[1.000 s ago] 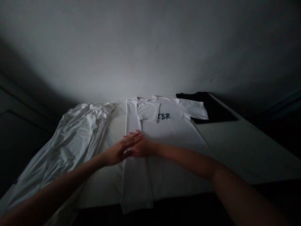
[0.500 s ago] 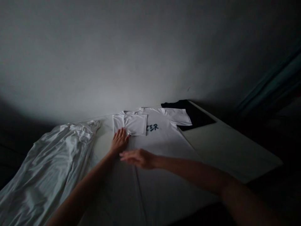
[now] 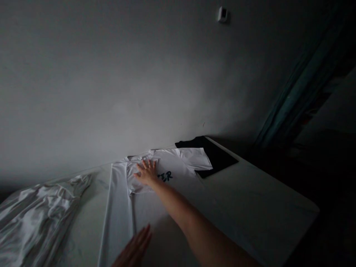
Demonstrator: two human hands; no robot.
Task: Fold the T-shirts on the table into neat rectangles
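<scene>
On the white-topped surface (image 3: 251, 196), the right hand (image 3: 147, 172) lies flat, fingers spread, gripping nothing, on the folded-over panel of a white T-shirt (image 3: 175, 167). The left hand (image 3: 133, 246) is open and empty, low over the shirt; contact cannot be confirmed. A black garment (image 3: 214, 157) lies under the far sleeve; crumpled white cloth (image 3: 36, 218) lies to the left.

Right hand (image 3: 147, 173) flat on a white T-shirt's folded sleeve (image 3: 137, 187), left hand (image 3: 133, 248) open below

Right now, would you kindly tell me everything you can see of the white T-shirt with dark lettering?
The white short-sleeved T-shirt lies flat, its smooth, thin-looking fabric folded lengthwise along one side, with a folded flap near the collar. Dark teal lettering ending "ER" shows. The right hand presses the flap; the far sleeve overlaps a black garment.
</scene>
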